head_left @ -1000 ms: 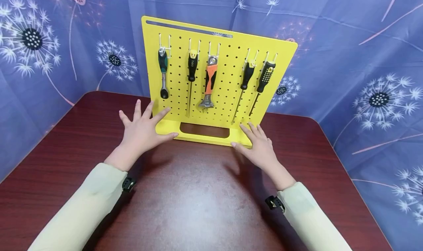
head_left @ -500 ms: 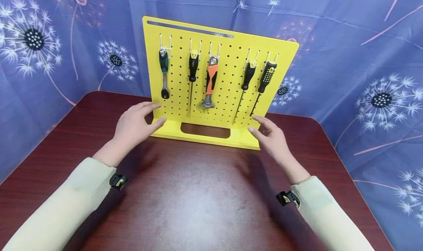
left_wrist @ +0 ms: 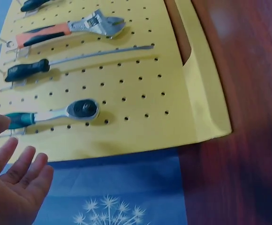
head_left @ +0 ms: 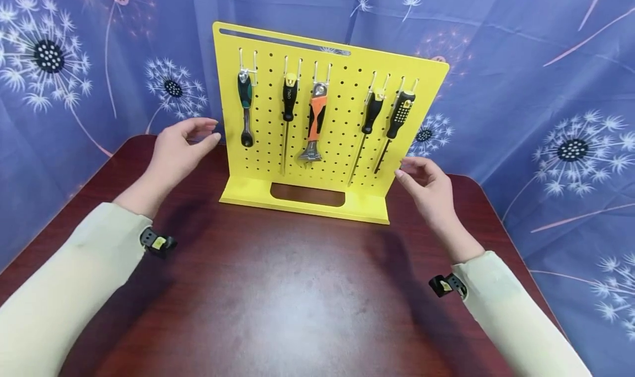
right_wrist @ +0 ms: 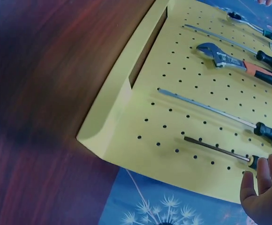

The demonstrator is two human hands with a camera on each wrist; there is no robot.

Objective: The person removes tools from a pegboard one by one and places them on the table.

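A yellow pegboard [head_left: 342, 109] stands upright on the table, with tools hanging from its white hooks. From left to right these are a ratchet wrench [head_left: 246, 107], a screwdriver [head_left: 289, 98], an adjustable wrench [head_left: 317, 112] with orange-black grip, and two more screwdrivers [head_left: 372, 112] [head_left: 401, 115]. My left hand [head_left: 173, 151] hovers just off the board's left edge, fingers relaxed, nearest the ratchet wrench [left_wrist: 51, 115]. Beside the lower right edge, my right hand [head_left: 429, 192] is loosely bent and holds nothing; the rightmost screwdriver [right_wrist: 220, 150] is closest to it.
The board's bent foot [head_left: 367, 207] rests on a dark red wooden table [head_left: 278, 272]. Behind and around hangs a blue curtain [head_left: 496, 79] with dandelion prints. Each wrist wears a black strap with a small camera [head_left: 157, 242].
Both hands have drawn apart from the board's lower front to its sides. The left went left and up, the right moved right and slightly up. Spread fingers have relaxed; the tools hang unchanged.
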